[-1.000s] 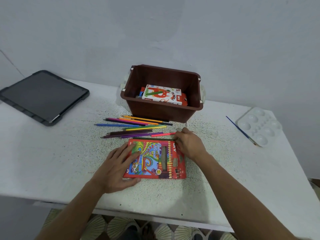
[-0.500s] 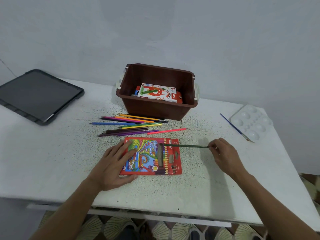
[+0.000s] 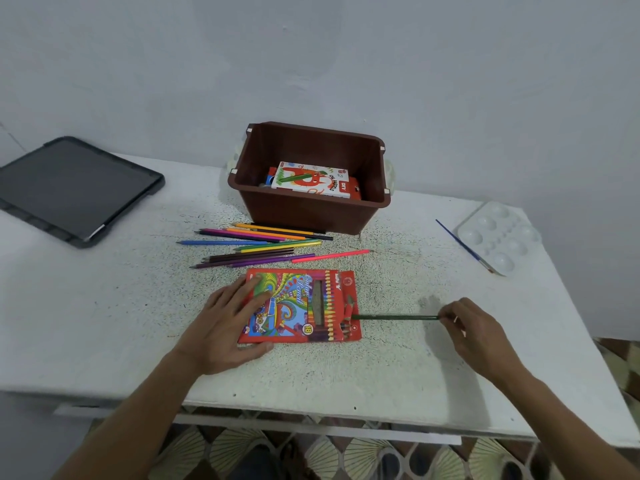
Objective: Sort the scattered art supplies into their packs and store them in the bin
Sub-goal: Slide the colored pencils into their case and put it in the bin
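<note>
Right now I see the left hand (image 3: 228, 323) lying flat, fingers straight, on the left half of the red pencil pack (image 3: 301, 306) at lower centre of the frame, pressing it to the white table (image 3: 104, 323). The right hand (image 3: 474, 327), at lower right, pinches the back end of a dark green pencil (image 3: 394, 317) whose tip meets the pack's right-hand opening. Above the pack, loose coloured pencils (image 3: 263, 247) lie in front of the brown bin (image 3: 304, 213), which holds an oil pastels box (image 3: 311, 180). A tablet (image 3: 72, 188) sits at upper left. A paint palette (image 3: 498, 237) and a blue brush (image 3: 460, 244) lie at the right edge.
</note>
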`<state>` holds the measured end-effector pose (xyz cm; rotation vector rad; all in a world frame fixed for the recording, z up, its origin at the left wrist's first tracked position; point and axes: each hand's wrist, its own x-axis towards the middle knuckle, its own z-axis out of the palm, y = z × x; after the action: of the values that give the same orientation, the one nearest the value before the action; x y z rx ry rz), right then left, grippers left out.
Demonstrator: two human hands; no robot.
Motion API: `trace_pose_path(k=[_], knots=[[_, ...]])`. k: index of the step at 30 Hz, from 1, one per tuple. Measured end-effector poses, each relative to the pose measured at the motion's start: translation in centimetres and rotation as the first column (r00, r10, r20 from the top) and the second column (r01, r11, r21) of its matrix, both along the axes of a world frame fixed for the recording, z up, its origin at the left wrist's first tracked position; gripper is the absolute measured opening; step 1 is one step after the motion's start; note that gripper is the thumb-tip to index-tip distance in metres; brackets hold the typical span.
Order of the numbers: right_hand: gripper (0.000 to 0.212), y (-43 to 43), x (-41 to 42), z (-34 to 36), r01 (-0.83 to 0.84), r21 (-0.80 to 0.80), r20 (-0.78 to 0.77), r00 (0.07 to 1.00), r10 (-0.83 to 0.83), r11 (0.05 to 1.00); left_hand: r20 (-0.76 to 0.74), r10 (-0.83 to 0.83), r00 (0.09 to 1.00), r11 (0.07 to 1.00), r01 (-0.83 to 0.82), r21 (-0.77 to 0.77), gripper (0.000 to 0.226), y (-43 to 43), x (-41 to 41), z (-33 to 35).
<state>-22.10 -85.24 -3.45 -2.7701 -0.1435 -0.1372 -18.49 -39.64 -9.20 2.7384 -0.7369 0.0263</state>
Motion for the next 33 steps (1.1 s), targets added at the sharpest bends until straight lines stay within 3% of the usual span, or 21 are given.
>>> trace_pose_path(k=[12, 16, 22, 26, 30, 33], knots=[[0.009, 7.3, 0.6, -2.2, -0.198, 0.120, 0.022, 0.980, 0.196, 0.973, -0.012, 0.009, 1.000, 1.000, -0.009, -0.001, 0.086, 0.0, 0.0, -0.1], [0.031, 10.8, 0.7, -2.7, -0.238, 0.178, 0.049, 0.971, 0.233, 0.955, -0.011, 0.005, 1.000, 1.000, -0.005, -0.012, 0.085, 0.0, 0.0, -0.1], [0.031, 13.1, 0.5, -3.4, -0.174, 0.260, 0.028, 0.985, 0.173, 0.950, -0.014, 0.012, 1.000, 1.000, -0.012, -0.002, 0.085, 0.0, 0.0, -0.1], [0.010, 13.3, 1.0, -2.8, -0.065, 0.313, -0.037, 0.996, 0.081, 0.947, -0.012, 0.011, 1.000, 1.000, -0.011, 0.000, 0.086, 0.0, 0.0, -0.2], [0.027, 13.9, 2.3, -1.8, -0.046, 0.243, -0.146, 0.986, 0.083, 0.969, -0.011, 0.009, 1.000, 1.000, -0.009, -0.002, 0.086, 0.0, 0.0, -0.2], [0.027, 14.4, 3.0, -1.0, -0.032, 0.198, -0.234, 0.969, 0.079, 0.980, -0.011, 0.005, 1.000, 1.000, -0.005, 0.003, 0.086, 0.0, 0.0, -0.2]])
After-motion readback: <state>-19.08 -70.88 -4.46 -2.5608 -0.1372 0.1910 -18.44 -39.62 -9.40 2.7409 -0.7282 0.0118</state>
